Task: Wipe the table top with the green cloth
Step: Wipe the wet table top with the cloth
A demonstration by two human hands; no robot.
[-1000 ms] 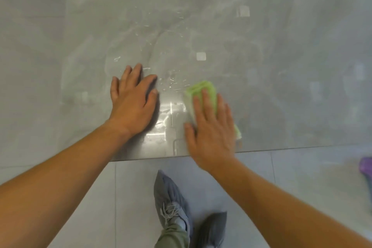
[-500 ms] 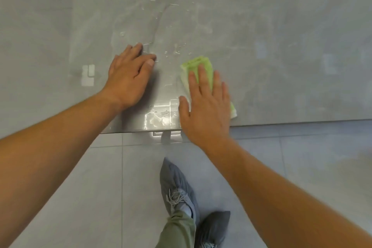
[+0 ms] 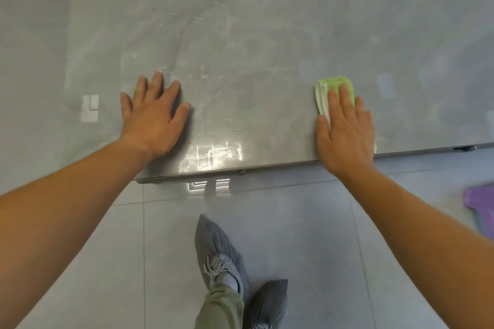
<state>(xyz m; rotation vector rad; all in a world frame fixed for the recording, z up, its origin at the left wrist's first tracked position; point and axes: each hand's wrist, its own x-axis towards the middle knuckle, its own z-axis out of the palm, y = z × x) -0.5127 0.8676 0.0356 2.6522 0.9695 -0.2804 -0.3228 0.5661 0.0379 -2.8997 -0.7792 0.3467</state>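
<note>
I'm pressing right hand flat on folded green cloth near table top edge; left hand bracing, fingers spread. I'm aiming for even pressure, overlapping passes toward droplets.

Bright even light, glare patches on glossy table top (near edge), mild blur, wide-angle bowing
</note>
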